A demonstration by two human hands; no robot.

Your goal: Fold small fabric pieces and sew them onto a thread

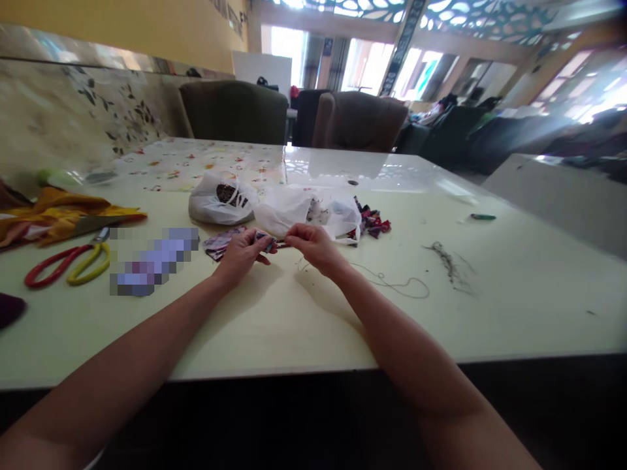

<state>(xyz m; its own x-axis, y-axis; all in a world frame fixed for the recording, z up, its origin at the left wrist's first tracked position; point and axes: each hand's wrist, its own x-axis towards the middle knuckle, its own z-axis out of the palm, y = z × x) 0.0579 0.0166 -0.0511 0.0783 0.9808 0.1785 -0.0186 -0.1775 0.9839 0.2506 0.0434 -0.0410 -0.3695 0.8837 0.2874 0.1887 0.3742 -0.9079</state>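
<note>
Just above the middle of the table, my left hand (240,256) is closed on a small bunched piece of patterned cloth (265,242). Close to its right, my right hand (312,246) is pinched at the cloth's edge, where something thin and dark spans the gap between the fingers. Whether that is thread or a needle is too small to tell. A loose thread (409,295) curls over the table on the right, partly hidden by my right forearm. Behind my left hand lies a flat patterned cloth piece (219,241). White plastic bags (280,212) stand just beyond both hands.
Scissors with red and yellow handles (56,264) lie at left beside a blurred-out flat object (155,261). Yellow cloth (73,210) is heaped behind them. Red and dark scraps (376,222), a thread tangle (447,264) and a green item (482,217) lie right. Chairs (235,111) stand behind.
</note>
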